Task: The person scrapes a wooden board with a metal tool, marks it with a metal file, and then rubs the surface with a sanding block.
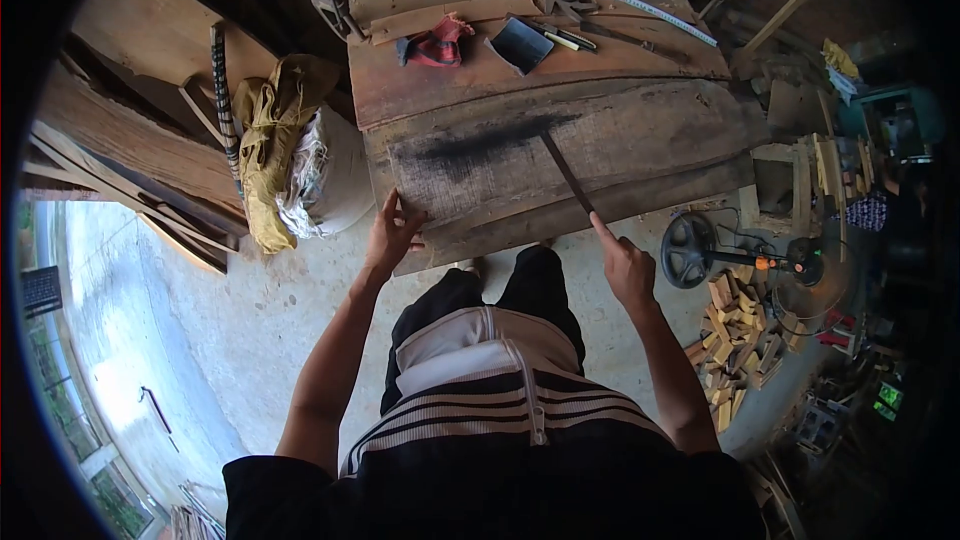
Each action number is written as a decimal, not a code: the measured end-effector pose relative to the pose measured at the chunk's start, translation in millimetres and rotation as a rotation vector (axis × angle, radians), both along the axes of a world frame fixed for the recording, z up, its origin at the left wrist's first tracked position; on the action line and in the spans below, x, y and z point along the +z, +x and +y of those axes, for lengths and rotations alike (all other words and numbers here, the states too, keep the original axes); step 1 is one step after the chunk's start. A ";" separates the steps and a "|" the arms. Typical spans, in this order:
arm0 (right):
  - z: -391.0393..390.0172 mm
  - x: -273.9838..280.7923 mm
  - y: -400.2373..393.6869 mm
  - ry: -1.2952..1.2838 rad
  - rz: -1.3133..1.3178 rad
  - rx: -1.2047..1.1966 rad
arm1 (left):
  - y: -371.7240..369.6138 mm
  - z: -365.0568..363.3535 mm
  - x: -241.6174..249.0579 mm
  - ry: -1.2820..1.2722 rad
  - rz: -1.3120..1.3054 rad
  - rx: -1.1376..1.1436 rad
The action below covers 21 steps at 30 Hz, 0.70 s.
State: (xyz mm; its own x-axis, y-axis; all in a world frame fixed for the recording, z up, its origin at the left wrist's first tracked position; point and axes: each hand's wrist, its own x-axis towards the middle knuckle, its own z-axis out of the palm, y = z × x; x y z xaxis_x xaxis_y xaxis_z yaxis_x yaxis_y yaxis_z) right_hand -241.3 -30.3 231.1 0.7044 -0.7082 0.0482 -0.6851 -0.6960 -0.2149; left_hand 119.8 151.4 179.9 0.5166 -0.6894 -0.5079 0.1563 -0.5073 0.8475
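Observation:
A weathered wooden plank (640, 125) lies across the bench, with a black smear (490, 140) over its left half. My right hand (625, 265) is closed around the near end of a long, thin, dark flat bar (568, 175), index finger stretched along it. The bar slants up and left, its far tip at the right end of the smear. At the plank's left end, my left hand (393, 235) has its fingers apart, fingertips right at the corner.
On the bench's far side lie a red and dark cloth (437, 42), a dark tray-like piece (520, 45), a measuring tape (650, 10) and several tools. Sacks (320, 175) stand left. A fan (690, 248) and a pile of wood offcuts (735, 340) are on the floor to the right.

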 end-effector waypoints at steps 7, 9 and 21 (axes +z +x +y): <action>44.5 -10.9 71.7 0.044 -0.092 0.216 | -0.1 -0.3 -2.7 -0.025 0.027 0.010; 25.3 -12.2 44.5 0.058 -0.096 0.129 | 0.9 0.5 -0.4 -0.023 0.024 0.015; 52.9 -18.8 79.0 0.018 -0.111 0.366 | 5.0 10.7 -3.5 -0.146 0.175 -0.041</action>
State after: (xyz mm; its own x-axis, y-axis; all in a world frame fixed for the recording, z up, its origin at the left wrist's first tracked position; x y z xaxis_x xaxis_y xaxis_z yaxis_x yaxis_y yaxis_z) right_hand -162.4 22.6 212.4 0.9020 -0.4123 0.1283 -0.3638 -0.8856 -0.2886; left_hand 124.8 162.0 176.4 0.3993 -0.7808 -0.4805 0.2892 -0.3901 0.8742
